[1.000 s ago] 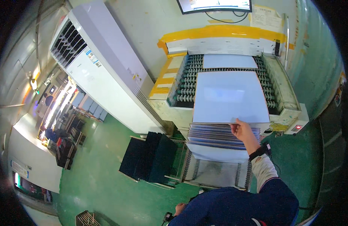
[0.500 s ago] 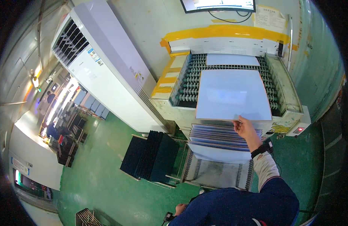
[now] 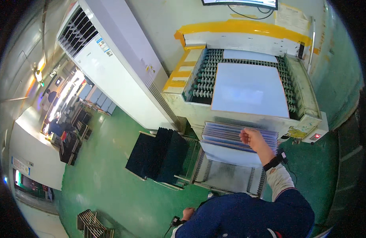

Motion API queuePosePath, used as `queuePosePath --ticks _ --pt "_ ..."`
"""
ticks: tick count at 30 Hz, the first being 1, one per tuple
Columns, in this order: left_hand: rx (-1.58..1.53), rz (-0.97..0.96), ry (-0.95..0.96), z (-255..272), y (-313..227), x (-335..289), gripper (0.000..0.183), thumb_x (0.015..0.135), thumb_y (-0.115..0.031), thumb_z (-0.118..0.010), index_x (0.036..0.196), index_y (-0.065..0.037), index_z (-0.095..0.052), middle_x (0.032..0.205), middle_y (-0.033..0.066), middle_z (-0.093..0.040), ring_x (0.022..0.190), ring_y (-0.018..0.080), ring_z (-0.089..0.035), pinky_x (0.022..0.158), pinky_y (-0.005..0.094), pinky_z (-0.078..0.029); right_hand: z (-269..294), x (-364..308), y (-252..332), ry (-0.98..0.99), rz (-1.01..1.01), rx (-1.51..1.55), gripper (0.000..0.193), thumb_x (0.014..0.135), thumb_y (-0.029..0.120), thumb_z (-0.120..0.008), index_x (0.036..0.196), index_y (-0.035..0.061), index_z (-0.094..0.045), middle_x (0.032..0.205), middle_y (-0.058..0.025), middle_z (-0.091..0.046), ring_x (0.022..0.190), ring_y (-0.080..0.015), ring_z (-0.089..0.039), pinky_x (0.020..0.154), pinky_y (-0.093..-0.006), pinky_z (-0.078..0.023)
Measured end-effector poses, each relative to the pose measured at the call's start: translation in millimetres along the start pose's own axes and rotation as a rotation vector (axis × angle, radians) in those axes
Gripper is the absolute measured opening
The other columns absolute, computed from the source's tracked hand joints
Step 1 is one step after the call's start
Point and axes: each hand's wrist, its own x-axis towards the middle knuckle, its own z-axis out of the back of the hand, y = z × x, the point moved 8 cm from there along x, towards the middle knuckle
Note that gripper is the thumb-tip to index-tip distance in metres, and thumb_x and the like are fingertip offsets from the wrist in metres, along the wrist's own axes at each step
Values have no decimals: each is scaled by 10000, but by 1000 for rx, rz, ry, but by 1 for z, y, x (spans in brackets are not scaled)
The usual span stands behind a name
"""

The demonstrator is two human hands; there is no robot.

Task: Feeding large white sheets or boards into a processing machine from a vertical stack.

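My right hand hangs over the upright stack of pale blue-white panels in the metal rack. Its fingers are loosely bent, and no panel shows between them. Just beyond, a large flat panel with a brownish edge lies on the roller conveyor, apart from the hand. Farther in on the rollers is a second panel, partly under the machine's white cover. Low in the view, my left hand is down beside my body, its fingers mostly hidden.
A rack of dark panels stands left of the panel rack. Behind it rises a tall white air conditioner. A metal frame rack is at the lower left on the green floor. A monitor hangs above the machine.
My right hand has let go of the large panel's near edge and moved down over the rack. The panel lies farther in on the rollers. The view has shifted slightly.
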Motion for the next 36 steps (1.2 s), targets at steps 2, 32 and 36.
queuePosePath --ticks 2,32,36 --pt "47 -33 4 1 -5 -2 303 721 -289 -573 876 -51 -678 799 121 -665 759 228 -633 712 317 -483 -2 -10 -12 -56 62 -288 243 861 265 -551 906 30 -594 804 -74 -629 705 -155 -594 629 -292 -485" --pt "-203 179 58 4 21 -18 265 715 -276 -595 847 -51 -643 752 64 -653 721 199 -630 666 310 -487 -48 -39 -56 -204 451 -1940 175 722 183 -623 808 34 -593 806 -167 -619 783 -346 -594 679 -451 -459" --pt "-273 173 16 4 35 -9 269 702 -265 -600 841 -37 -641 748 78 -653 714 199 -630 666 309 -488 -38 -16 -60 -150 308 -1987 202 716 221 -635 790 34 -619 817 -171 -623 800 -347 -600 687 -447 -464"
